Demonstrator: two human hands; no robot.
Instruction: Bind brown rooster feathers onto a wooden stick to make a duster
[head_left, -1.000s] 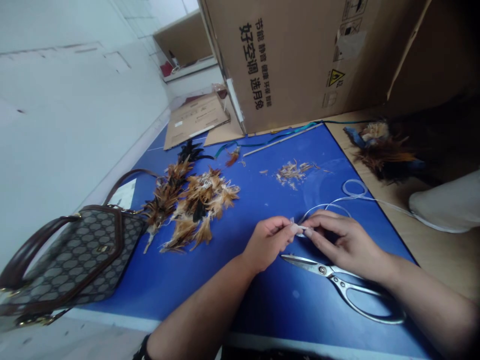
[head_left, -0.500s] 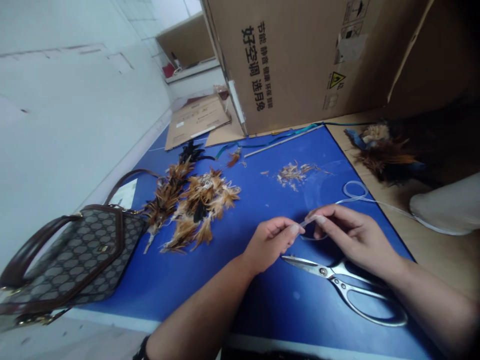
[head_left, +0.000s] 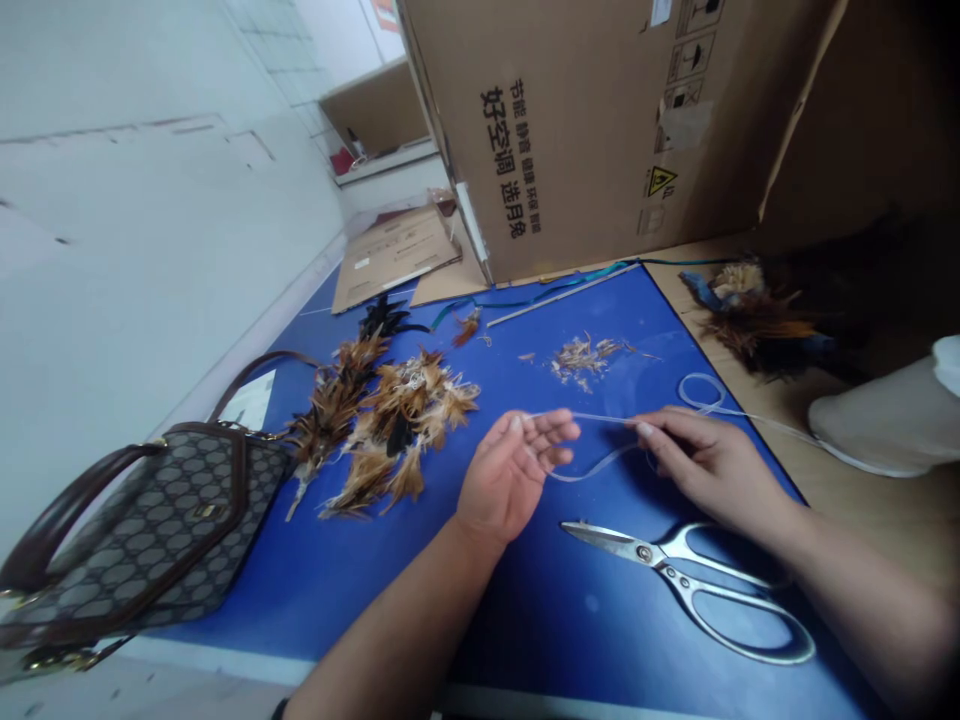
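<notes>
A thin translucent ribbon (head_left: 600, 418) runs between my two hands, with a slack loop sagging below it. My left hand (head_left: 510, 470) is turned palm up, its fingers half curled and the ribbon passing round them; the thumb lies near the ribbon. My right hand (head_left: 705, 460) pinches the ribbon between thumb and fingertips. Just below the hands, metal scissors (head_left: 645, 553) lie on the blue tabletop (head_left: 525, 620), blades nearly together and pointing left. From beyond my right hand, a coiled length of ribbon (head_left: 703, 393) leads toward a pale cylinder (head_left: 877, 420).
Brown feather bunches (head_left: 412, 400) and a longer feather strip (head_left: 337, 390) lie left of centre. Feather scraps (head_left: 581, 360) sit farther back. A patterned handbag (head_left: 165, 520) stands at left. A big cardboard box (head_left: 600, 130) rises behind; more feathers (head_left: 765, 310) are at right.
My left hand has moved left, away from my right hand, and turned from a pinch to palm up. The ribbon between them is now drawn out longer.
</notes>
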